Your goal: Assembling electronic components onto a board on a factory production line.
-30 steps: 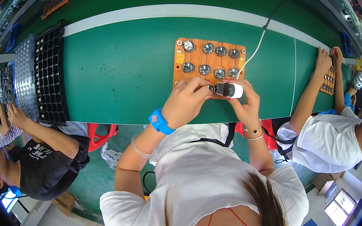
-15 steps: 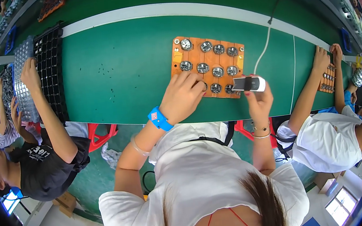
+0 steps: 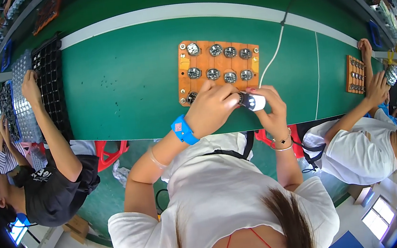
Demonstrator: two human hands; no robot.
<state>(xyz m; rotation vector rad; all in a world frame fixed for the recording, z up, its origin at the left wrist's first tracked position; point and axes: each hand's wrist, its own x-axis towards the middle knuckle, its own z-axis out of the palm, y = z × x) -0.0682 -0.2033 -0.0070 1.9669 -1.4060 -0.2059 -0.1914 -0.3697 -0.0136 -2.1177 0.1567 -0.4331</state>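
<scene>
An orange board [image 3: 208, 88] lies on the green table in front of me, holding rows of round dark parts with shiny, clear-looking tops [image 3: 230, 77]. My right hand [image 3: 272, 108] grips a small white and black corded device [image 3: 255, 102] at the board's near right corner. My left hand [image 3: 214, 108] reaches over the board's near edge, fingers pinched together against the dark end of the device. Whatever lies between those fingertips is too small and covered to name. Both hands hide much of the board's nearest row.
The device's white cable [image 3: 273, 59] runs up to the far rail. Small dark bits [image 3: 116, 99] are scattered on the table's left. A black grid tray [image 3: 52, 91] stands beyond them, near a co-worker's hand [image 3: 30, 87]. Another co-worker at right has a similar orange board [image 3: 355, 74].
My right hand has tilted the device and brought it nearer my left hand. My left hand has shifted right to meet it. The co-worker at right has moved one hand off their board.
</scene>
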